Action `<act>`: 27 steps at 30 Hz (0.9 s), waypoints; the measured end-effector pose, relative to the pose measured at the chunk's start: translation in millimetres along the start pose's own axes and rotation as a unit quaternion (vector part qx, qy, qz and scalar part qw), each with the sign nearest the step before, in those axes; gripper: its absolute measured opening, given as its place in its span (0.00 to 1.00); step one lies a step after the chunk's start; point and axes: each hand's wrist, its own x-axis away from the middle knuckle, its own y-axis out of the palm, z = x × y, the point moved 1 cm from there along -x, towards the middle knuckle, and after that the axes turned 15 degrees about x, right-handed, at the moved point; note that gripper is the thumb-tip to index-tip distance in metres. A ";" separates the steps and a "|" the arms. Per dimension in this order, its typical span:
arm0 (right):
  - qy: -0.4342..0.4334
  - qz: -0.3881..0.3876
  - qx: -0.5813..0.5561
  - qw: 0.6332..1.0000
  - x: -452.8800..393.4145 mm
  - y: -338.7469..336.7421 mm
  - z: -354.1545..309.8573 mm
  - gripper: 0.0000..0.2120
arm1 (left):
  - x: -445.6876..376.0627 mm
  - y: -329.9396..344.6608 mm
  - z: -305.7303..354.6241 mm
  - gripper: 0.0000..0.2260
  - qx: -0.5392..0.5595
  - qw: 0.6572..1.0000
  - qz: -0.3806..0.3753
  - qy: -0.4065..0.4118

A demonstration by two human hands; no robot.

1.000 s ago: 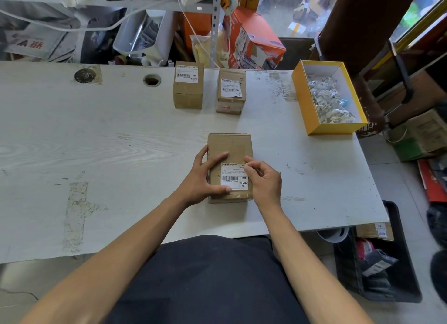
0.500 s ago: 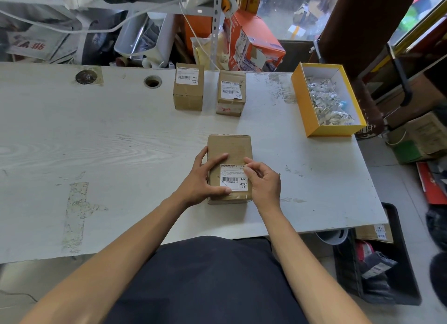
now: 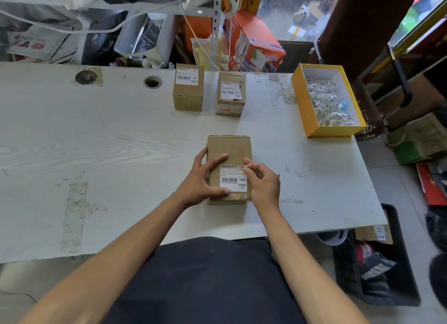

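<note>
A brown cardboard box point(image 3: 229, 149) lies flat on the white table point(image 3: 108, 142) just in front of me. A white shipping label point(image 3: 233, 178) with a barcode is stuck on its near half. My left hand point(image 3: 203, 178) holds the box's left side, index finger across the top and thumb at the label's lower edge. My right hand point(image 3: 262, 182) has curled fingers at the label's upper right corner, thumb and forefinger pinching at its edge.
Two smaller labelled cardboard boxes point(image 3: 188, 90) point(image 3: 231, 93) stand at the table's far side. A yellow open box point(image 3: 312, 120) holding torn paper scraps sits at the right. Cluttered shelving lies behind the table. A black crate point(image 3: 401, 263) is on the floor at right.
Both hands stay on the box. My right fingers have shifted slightly at the label's upper right corner; the box has not moved.
</note>
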 end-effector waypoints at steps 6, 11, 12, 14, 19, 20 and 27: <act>-0.001 -0.002 -0.003 1.000 0.0 0.4 0.2 0.07 | -0.1 0.2 0.2 0.41 -0.004 1.000 -0.001 -0.001; 0.000 -0.002 -0.010 1.000 -0.6 0.8 0.8 0.08 | 0.0 0.1 0.1 0.41 0.000 1.000 0.000 -0.002; 0.000 -0.002 -0.010 1.000 -0.4 0.8 0.7 0.08 | 0.0 0.2 0.0 0.41 0.000 1.000 -0.001 -0.002; -0.001 0.000 -0.006 1.000 0.2 0.6 0.1 0.08 | 0.0 0.2 0.0 0.41 -0.003 1.000 -0.002 -0.002; 0.003 0.001 -0.007 1.000 1.1 0.2 -1.3 0.07 | 0.2 0.1 -0.5 0.41 -0.003 1.000 -0.002 -0.003; 0.004 0.001 -0.009 1.000 1.3 0.1 -1.5 0.06 | 0.3 0.2 -0.6 0.41 -0.002 1.000 -0.002 -0.002; 0.005 0.000 -0.016 1.000 1.2 0.6 -1.5 0.05 | 0.4 -0.2 0.6 0.41 -0.005 1.000 -0.004 -0.003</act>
